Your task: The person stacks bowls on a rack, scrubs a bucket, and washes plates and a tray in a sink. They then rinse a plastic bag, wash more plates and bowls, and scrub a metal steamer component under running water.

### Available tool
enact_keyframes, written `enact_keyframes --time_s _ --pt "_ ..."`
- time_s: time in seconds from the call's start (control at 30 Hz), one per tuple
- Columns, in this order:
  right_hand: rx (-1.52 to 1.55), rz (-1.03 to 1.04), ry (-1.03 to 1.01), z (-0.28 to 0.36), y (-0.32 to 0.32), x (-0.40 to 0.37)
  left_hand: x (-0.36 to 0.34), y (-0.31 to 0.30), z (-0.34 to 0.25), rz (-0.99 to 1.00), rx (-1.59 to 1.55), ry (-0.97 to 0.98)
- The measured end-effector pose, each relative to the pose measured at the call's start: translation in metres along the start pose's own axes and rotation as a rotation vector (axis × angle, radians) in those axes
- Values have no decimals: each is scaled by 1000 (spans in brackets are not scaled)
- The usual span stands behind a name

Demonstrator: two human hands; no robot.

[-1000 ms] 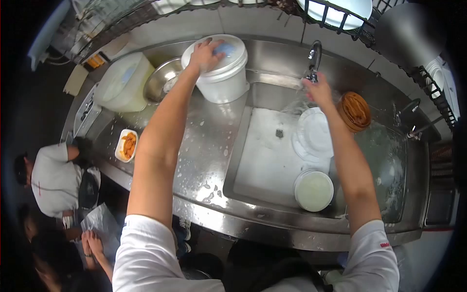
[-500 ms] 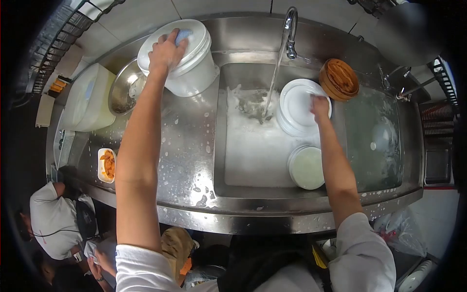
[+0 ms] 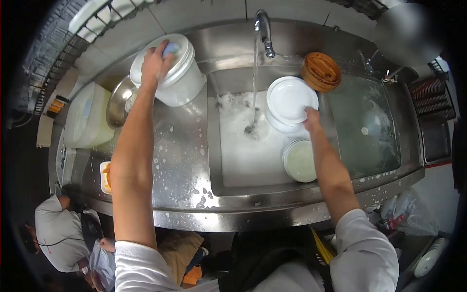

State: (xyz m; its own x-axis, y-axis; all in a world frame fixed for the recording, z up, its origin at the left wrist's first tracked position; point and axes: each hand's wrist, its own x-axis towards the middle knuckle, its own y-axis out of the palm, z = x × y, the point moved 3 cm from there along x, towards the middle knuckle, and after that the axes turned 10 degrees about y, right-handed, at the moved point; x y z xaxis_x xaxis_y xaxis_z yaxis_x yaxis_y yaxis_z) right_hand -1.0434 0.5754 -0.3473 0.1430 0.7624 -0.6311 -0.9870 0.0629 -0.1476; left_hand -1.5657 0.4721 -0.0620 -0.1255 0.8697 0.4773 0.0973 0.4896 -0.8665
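On top of the white lidded bucket [image 3: 182, 85], my left hand [image 3: 156, 65] has its fingers around a blue sponge [image 3: 170, 49]. My right hand [image 3: 312, 118] grips the near right rim of a white plate [image 3: 291, 100], which is tilted above other white dishes [image 3: 279, 125] in the foamy sink basin. A stack of bowls with a pale green inside [image 3: 301, 161] stands in the foam nearer the front edge. Water runs from the tap [image 3: 263, 31] to the left of the plate.
A round brown steamer basket [image 3: 321, 72] sits behind the divider beside the water-filled right basin [image 3: 365, 131]. At the left are a metal bowl [image 3: 116, 103], a translucent tub [image 3: 87, 117] and a small dish of orange food [image 3: 105, 177]. Another person [image 3: 61, 233] is at lower left.
The view has shifted. My right hand now holds the top plate by its rim, and the plate is raised and tilted off the dishes below. My left hand remains at the sponge on the lid.
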Motion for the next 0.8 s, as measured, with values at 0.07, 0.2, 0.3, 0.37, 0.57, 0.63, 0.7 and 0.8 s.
enact_keyframes --time_s 0.07,0.2,0.3,0.37,0.57,0.63,0.7,0.8 --pt "296 53 -31 -17 10 -19 6 -15 -18 -194 -3 37" --pt "530 165 76 -37 33 -52 39 -28 -111 -417 -239 181" --pt "575 219 93 -17 45 -95 58 -10 -188 -326 -556 145" --pt "566 242 92 0 49 -114 61 2 -234 -353 -688 128" --pt "383 43 -85 15 23 -103 31 13 -313 -102 -1164 29" --pt "284 -45 -111 19 9 -105 -14 54 -320 -20 -910 109" --pt "177 -119 -163 21 -5 -111 -78 95 -343 223 -544 260" --pt "15 -257 -327 27 -29 -143 -159 114 -386 409 -251 297"
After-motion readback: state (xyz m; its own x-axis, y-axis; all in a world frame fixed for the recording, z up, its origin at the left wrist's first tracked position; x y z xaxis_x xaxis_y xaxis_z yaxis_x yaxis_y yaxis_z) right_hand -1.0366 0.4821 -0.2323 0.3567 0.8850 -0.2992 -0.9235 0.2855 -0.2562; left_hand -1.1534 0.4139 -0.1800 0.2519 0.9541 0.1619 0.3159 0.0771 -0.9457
